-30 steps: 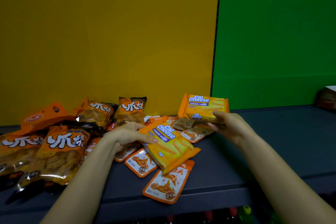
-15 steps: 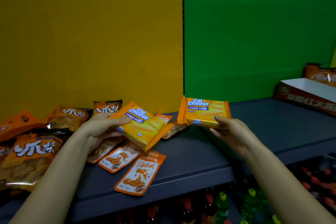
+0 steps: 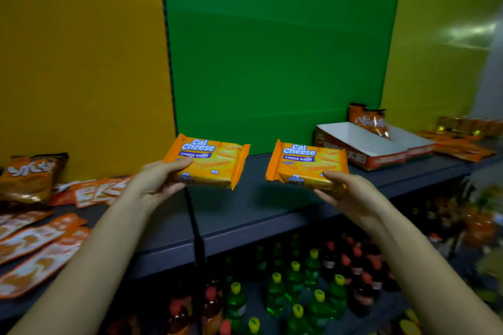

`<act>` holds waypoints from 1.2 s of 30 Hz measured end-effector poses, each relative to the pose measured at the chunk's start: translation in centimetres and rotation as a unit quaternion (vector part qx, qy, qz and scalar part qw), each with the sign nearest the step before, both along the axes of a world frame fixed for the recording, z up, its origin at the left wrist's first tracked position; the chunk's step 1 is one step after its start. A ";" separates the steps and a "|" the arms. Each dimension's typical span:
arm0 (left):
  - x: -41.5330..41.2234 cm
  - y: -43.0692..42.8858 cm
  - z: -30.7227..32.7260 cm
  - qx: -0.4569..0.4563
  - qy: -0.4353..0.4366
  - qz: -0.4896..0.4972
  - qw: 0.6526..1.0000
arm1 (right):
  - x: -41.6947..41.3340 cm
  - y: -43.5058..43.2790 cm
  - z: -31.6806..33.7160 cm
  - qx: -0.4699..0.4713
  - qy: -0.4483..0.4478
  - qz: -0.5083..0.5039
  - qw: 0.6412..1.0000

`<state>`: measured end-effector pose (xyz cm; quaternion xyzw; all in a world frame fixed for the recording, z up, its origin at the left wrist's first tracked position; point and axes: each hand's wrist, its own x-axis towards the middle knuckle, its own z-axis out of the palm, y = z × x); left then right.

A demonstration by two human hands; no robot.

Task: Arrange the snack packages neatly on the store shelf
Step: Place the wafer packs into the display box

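The shelf (image 3: 258,215) was flanked by pouches (image 3: 35,247) and a carton (image 3: 362,139) whose contents were blurred, perhaps a bag. Above it, the left wafer pack (image 3: 215,160) was gripped by the left hand (image 3: 158,185), the right wafer pack (image 3: 302,163) by the right hand (image 3: 348,196) — the former newly lifted off the pile.

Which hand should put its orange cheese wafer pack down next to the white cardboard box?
Probably the right hand. Its orange Cal Cheese wafer pack is nearer the white-lined cardboard box, above bare grey shelf. The left hand holds the other orange wafer pack farther off.
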<state>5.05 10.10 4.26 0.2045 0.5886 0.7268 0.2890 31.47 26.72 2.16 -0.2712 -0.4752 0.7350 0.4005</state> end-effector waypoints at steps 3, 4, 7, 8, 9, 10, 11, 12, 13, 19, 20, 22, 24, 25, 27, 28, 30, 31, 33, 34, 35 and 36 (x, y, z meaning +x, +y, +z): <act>4.8 4.2 -1.2 0.007 -0.031 -0.027 0.999 | 5.2 2.6 -0.4 -0.003 -0.004 -0.024 1.000; 6.1 5.6 -1.8 0.010 -0.040 -0.035 0.999 | 6.8 3.5 -0.5 -0.003 -0.010 -0.032 0.999; 9.8 9.7 -3.2 0.012 -0.068 -0.059 0.996 | 11.1 6.1 -0.9 -0.005 -0.036 -0.055 0.998; 11.1 11.0 -3.4 0.014 -0.078 -0.069 0.995 | 12.3 7.0 -1.0 -0.005 -0.042 -0.059 0.997; 12.1 12.3 -3.6 0.018 -0.088 -0.078 0.993 | 13.4 7.8 -1.1 -0.008 -0.044 -0.064 0.997; 13.2 13.5 -3.7 0.022 -0.099 -0.087 0.991 | 14.4 8.6 -1.1 -0.011 -0.044 -0.069 0.997; 14.0 14.7 -3.8 0.026 -0.109 -0.093 0.989 | 15.3 9.4 -1.2 -0.015 -0.043 -0.074 0.996; 14.8 15.8 -3.8 0.028 -0.117 -0.097 0.988 | 16.1 10.2 -1.2 -0.018 -0.043 -0.077 0.996; 15.4 16.8 -3.8 0.029 -0.122 -0.100 0.987 | 16.8 10.8 -1.2 -0.020 -0.043 -0.078 0.996; 19.5 23.5 -2.9 0.053 -0.145 -0.121 0.980 | 20.5 15.7 -0.7 -0.031 -0.039 -0.092 0.994; 20.1 24.8 -2.7 0.057 -0.147 -0.121 0.980 | 21.0 16.8 -0.5 -0.031 -0.041 -0.092 0.994; 20.9 27.3 -2.4 0.066 -0.150 -0.123 0.979 | 21.6 19.1 -0.2 -0.030 -0.040 -0.090 0.995; 21.5 29.8 -2.0 0.072 -0.145 -0.123 0.979 | 21.8 21.7 0.1 -0.031 -0.037 -0.090 0.995; 21.6 31.0 -1.9 0.076 -0.141 -0.120 0.980 | 21.7 23.1 0.2 -0.032 -0.035 -0.089 0.995; 21.7 33.4 -1.4 0.082 -0.136 -0.113 0.981 | 21.3 25.8 0.6 -0.029 -0.031 -0.084 0.996; 21.6 34.5 -1.1 0.081 -0.136 -0.109 0.981 | 21.0 27.2 1.0 -0.025 -0.032 -0.080 0.996; 21.1 36.6 -0.5 0.074 -0.132 -0.101 0.983 | 20.4 29.9 1.7 -0.011 -0.043 -0.073 0.996; 20.7 37.6 -0.2 0.070 -0.125 -0.101 0.985 | 20.1 31.3 2.0 -0.004 -0.048 -0.070 0.996; 20.1 39.7 0.4 0.060 -0.109 -0.110 0.986 | 19.5 34.1 2.6 0.011 -0.051 -0.058 0.997; 19.9 40.7 0.5 0.054 -0.103 -0.116 0.986 | 19.2 35.5 2.8 0.014 -0.049 -0.051 0.997; 19.6 41.7 0.6 0.049 -0.100 -0.119 0.987 | 18.8 36.8 3.0 0.014 -0.049 -0.044 0.998; 19.4 42.6 0.6 0.042 -0.095 -0.123 0.987 | 18.5 37.9 3.2 0.014 -0.053 -0.036 0.998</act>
